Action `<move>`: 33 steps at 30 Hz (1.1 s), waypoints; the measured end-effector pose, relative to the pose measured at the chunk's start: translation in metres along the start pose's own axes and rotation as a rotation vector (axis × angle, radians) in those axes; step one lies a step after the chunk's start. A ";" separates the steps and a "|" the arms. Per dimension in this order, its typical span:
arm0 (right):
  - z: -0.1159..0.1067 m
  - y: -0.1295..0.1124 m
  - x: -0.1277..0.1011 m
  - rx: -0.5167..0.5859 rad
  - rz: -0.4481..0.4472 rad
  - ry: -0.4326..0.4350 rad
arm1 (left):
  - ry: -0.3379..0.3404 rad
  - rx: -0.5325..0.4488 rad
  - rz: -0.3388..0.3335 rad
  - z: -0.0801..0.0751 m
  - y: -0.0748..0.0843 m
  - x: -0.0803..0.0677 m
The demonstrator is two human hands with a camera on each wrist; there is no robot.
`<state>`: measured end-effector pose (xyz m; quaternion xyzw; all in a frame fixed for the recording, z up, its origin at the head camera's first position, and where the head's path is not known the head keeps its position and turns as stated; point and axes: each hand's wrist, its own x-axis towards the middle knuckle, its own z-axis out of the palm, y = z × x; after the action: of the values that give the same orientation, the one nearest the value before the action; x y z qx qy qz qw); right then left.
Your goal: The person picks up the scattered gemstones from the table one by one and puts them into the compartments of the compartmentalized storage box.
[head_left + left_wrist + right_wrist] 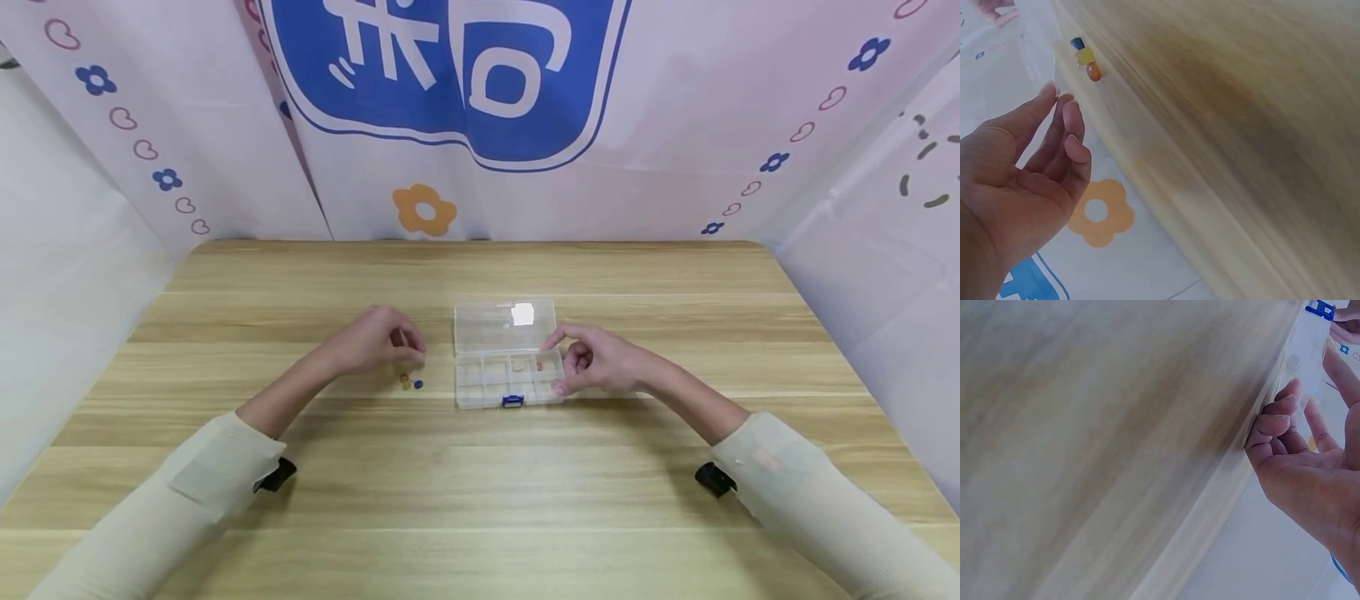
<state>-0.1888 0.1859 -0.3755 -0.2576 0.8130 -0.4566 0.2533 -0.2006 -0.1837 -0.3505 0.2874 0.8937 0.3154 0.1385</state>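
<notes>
A clear plastic compartment box (470, 396) lies on the table with its lid (487, 329) folded back. My right hand (603, 358) grips the box's right end, thumb at the front corner and index finger near the hinge side. A blue latch (513, 401) sits on its front edge. Inside a right-hand compartment is a small reddish piece (539, 367). Left of the box, my left hand (378, 340) hovers just behind a blue bead (1077, 43), a yellow bead (1085, 57) and an orange bead (1094, 71). Its thumb and fingertips come close together, and nothing shows between them.
The wood-grain table (480, 483) extends around the box and both arms. Behind it hangs a white printed cloth (637, 200) with a blue emblem and an orange flower. Black wrist straps (276, 475) show below the sleeves.
</notes>
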 end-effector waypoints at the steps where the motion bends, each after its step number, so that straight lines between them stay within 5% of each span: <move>1: 0.000 0.000 0.000 0.000 -0.001 0.000 | 0.002 -0.002 0.003 0.000 0.000 0.000; 33: 0.000 0.000 -0.001 0.018 0.004 -0.002 | 0.032 -0.055 0.087 0.009 0.018 0.011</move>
<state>-0.1883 0.1864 -0.3756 -0.2541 0.8093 -0.4629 0.2575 -0.1981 -0.1607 -0.3461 0.3172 0.8734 0.3501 0.1181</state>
